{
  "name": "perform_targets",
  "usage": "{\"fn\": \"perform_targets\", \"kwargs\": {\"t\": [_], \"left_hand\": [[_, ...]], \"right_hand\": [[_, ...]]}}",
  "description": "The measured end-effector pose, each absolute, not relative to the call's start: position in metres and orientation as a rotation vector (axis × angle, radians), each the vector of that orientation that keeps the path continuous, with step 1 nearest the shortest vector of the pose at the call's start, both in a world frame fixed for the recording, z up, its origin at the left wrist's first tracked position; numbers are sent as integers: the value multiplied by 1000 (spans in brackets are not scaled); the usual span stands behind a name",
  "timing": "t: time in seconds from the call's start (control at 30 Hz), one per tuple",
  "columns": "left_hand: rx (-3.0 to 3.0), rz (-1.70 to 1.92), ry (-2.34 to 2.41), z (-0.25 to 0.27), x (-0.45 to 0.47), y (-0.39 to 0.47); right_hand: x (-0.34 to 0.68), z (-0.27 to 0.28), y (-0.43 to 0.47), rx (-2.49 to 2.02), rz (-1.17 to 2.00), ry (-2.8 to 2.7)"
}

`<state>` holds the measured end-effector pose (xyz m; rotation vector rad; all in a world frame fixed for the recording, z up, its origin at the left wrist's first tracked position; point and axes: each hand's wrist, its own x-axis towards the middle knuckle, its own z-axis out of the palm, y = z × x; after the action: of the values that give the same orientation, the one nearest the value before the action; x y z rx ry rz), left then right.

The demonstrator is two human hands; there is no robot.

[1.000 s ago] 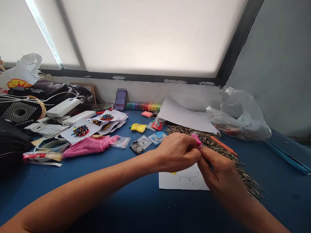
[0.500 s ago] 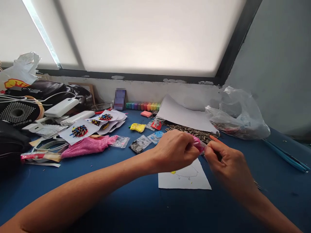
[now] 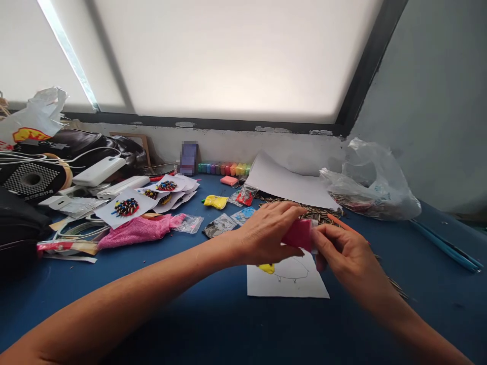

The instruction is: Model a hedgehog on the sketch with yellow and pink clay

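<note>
My left hand (image 3: 270,230) holds a small packet of pink modelling clay (image 3: 299,234), with the thumb below it and the fingers over the top. The packet's clear plastic end is pinched by the thumb and fingers of my right hand (image 3: 348,253). Beneath both hands lies a white sheet (image 3: 281,289) with a pencil outline of a rounded body and small feet. A yellow clay patch (image 3: 266,268) covers the left end of that drawing. My left hand hides the sheet's upper part.
Striped sunflower seeds (image 3: 319,215) lie behind my hands, beside an orange stick (image 3: 342,223). Clay packets, including a yellow one (image 3: 215,202) and a black one (image 3: 219,225), sit left of them. A pink cloth (image 3: 137,231), finished seed pictures (image 3: 127,207) and a plastic bag (image 3: 380,187) flank the area.
My left hand has turned and loosened from a fist, so more of the pink packet shows. My right hand has come slightly left and lower, still pinching the packet's end.
</note>
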<state>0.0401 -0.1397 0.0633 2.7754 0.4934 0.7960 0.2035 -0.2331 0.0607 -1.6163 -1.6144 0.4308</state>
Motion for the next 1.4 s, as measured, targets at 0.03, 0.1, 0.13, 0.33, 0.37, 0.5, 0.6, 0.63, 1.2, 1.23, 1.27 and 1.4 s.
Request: {"fn": "perform_targets", "kwargs": {"t": [0.03, 0.1, 0.13, 0.33, 0.37, 0.5, 0.6, 0.63, 1.2, 1.23, 1.27, 1.4], "left_hand": [[2736, 708, 573, 60, 40, -139], [2695, 615, 649, 56, 39, -139], [2696, 593, 664, 54, 38, -140], [2729, 539, 667, 51, 30, -146], [2719, 535, 658, 52, 29, -147], [2665, 539, 638, 53, 24, -149], [2623, 492, 672, 53, 22, -149], [2611, 466, 672, 53, 22, -149], [2659, 371, 765, 55, 24, -149], [2647, 361, 733, 55, 23, -149], [2636, 355, 713, 54, 22, -148], [2589, 324, 702, 55, 21, -148]], "right_hand": [[203, 60, -233, -1615, 453, -1607], [202, 59, -233, -1617, 483, -1588], [202, 58, -232, -1620, 495, -1578], [201, 53, -229, -1640, 605, -1554], [200, 53, -230, -1635, 629, -1556], [197, 55, -232, -1592, 712, -1568], [194, 55, -235, -1527, 774, -1556], [193, 55, -236, -1503, 795, -1541], [192, 46, -238, -1488, 720, -1480], [191, 46, -239, -1494, 694, -1511], [190, 45, -239, -1500, 668, -1535], [190, 43, -238, -1474, 671, -1479]]}}
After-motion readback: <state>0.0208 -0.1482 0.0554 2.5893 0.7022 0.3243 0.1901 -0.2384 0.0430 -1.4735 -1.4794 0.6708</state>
